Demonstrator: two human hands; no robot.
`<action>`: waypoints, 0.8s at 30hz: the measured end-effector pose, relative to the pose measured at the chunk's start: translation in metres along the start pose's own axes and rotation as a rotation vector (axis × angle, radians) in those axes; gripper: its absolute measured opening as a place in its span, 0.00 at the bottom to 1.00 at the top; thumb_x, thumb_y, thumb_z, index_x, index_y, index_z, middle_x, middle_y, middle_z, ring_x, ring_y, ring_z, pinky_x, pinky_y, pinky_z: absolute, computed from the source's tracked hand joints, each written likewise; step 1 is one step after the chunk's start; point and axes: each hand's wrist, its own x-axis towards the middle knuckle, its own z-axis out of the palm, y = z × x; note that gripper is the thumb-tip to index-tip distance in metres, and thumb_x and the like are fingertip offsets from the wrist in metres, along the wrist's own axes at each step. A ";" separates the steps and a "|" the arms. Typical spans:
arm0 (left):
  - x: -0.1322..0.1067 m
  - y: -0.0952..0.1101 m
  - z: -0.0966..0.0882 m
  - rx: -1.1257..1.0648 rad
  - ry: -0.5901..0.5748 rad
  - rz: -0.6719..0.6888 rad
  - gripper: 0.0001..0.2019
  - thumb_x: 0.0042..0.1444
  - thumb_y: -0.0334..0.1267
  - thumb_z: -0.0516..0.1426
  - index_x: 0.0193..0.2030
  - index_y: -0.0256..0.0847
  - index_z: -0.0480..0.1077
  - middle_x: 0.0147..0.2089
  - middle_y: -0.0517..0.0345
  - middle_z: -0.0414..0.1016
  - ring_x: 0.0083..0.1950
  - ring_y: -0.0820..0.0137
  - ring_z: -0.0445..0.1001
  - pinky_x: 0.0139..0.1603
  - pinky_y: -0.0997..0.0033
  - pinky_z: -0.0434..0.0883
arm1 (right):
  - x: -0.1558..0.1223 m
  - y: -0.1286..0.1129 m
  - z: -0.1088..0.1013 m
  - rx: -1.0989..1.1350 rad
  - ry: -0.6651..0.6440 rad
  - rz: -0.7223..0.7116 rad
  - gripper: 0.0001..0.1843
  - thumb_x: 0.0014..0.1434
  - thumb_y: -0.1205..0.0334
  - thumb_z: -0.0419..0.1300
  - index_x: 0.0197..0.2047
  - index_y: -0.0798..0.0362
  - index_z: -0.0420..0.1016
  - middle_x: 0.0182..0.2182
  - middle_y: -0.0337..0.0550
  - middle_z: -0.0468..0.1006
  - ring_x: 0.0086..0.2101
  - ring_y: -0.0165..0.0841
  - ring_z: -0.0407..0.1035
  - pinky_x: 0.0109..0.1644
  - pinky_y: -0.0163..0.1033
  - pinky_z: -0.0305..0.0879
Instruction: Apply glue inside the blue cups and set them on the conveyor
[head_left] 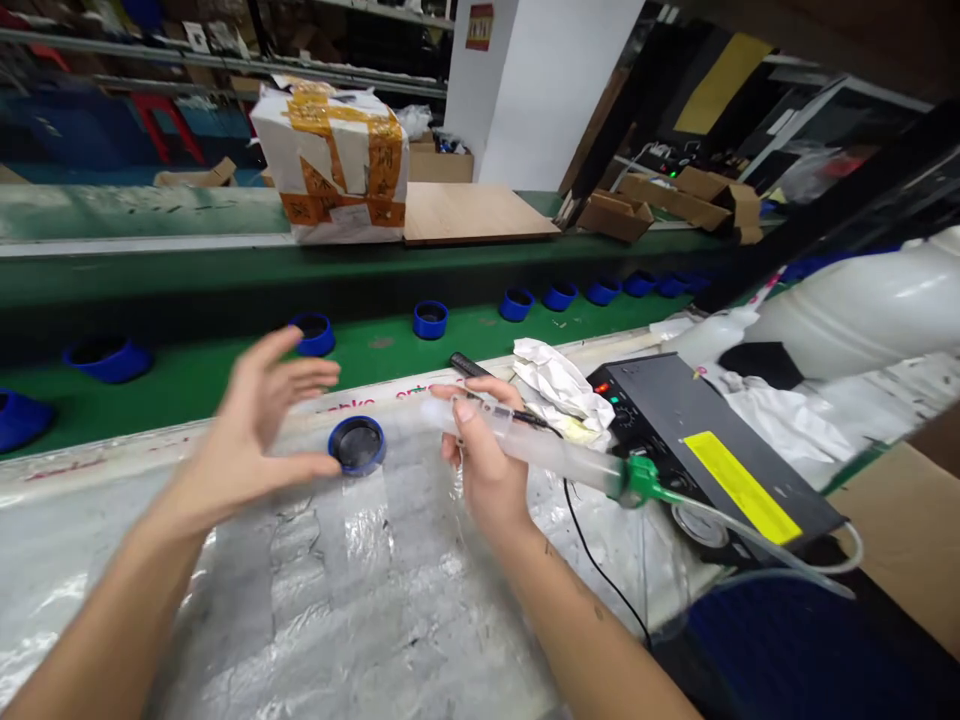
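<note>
My right hand [484, 455] is closed around a clear dispensing syringe [540, 450] with a green fitting [637, 478] and a thin hose running off to the right. My left hand [259, 420] hovers open, fingers spread, just left of a blue round cap [357, 444] that lies on the plastic-covered bench [337, 590]; the thumb tip is close to the cap but I cannot tell if it touches.
A row of blue caps [430, 319] rides the green conveyor belt [187, 375] behind the bench. A black controller box with a yellow label [712, 450], crumpled white paper [559, 385] and a black pen-like tool [469, 365] lie right. A taped carton [334, 165] stands beyond.
</note>
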 end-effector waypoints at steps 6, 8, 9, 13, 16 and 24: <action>-0.008 0.006 0.035 -0.290 -0.187 -0.092 0.44 0.47 0.41 0.70 0.69 0.51 0.55 0.63 0.48 0.73 0.66 0.52 0.73 0.68 0.50 0.70 | -0.013 0.001 -0.004 -0.198 -0.168 -0.047 0.10 0.63 0.53 0.65 0.45 0.46 0.71 0.40 0.41 0.86 0.18 0.26 0.66 0.21 0.34 0.62; -0.009 0.009 0.046 -0.285 -0.157 -0.031 0.36 0.48 0.39 0.68 0.63 0.49 0.60 0.61 0.49 0.73 0.63 0.54 0.75 0.64 0.54 0.72 | -0.015 0.002 -0.004 -0.260 -0.173 -0.091 0.09 0.64 0.56 0.65 0.45 0.46 0.72 0.41 0.43 0.86 0.22 0.28 0.71 0.24 0.35 0.65; -0.009 0.010 0.049 -0.271 -0.157 0.001 0.32 0.49 0.38 0.67 0.60 0.48 0.62 0.60 0.49 0.73 0.61 0.55 0.76 0.62 0.55 0.73 | -0.015 0.003 -0.003 -0.278 -0.172 -0.112 0.08 0.64 0.57 0.65 0.45 0.46 0.73 0.41 0.43 0.86 0.24 0.30 0.73 0.25 0.36 0.66; -0.010 0.012 0.053 -0.225 -0.158 0.089 0.25 0.50 0.35 0.66 0.55 0.47 0.64 0.59 0.50 0.71 0.60 0.57 0.74 0.58 0.58 0.74 | -0.015 0.003 -0.002 -0.304 -0.177 -0.143 0.07 0.63 0.59 0.65 0.44 0.45 0.73 0.41 0.42 0.86 0.29 0.34 0.78 0.30 0.40 0.71; -0.011 0.011 0.052 -0.217 -0.156 0.100 0.25 0.51 0.35 0.65 0.55 0.47 0.63 0.60 0.50 0.70 0.60 0.57 0.73 0.57 0.60 0.73 | -0.016 0.001 0.000 -0.313 -0.171 -0.143 0.07 0.63 0.60 0.65 0.44 0.45 0.73 0.41 0.42 0.86 0.31 0.35 0.79 0.33 0.41 0.73; -0.011 0.009 0.054 -0.214 -0.150 0.124 0.25 0.51 0.34 0.65 0.54 0.48 0.62 0.57 0.52 0.68 0.60 0.58 0.72 0.60 0.59 0.70 | -0.015 0.001 0.001 -0.273 -0.176 -0.168 0.05 0.62 0.63 0.65 0.41 0.46 0.73 0.40 0.41 0.86 0.36 0.36 0.81 0.38 0.42 0.76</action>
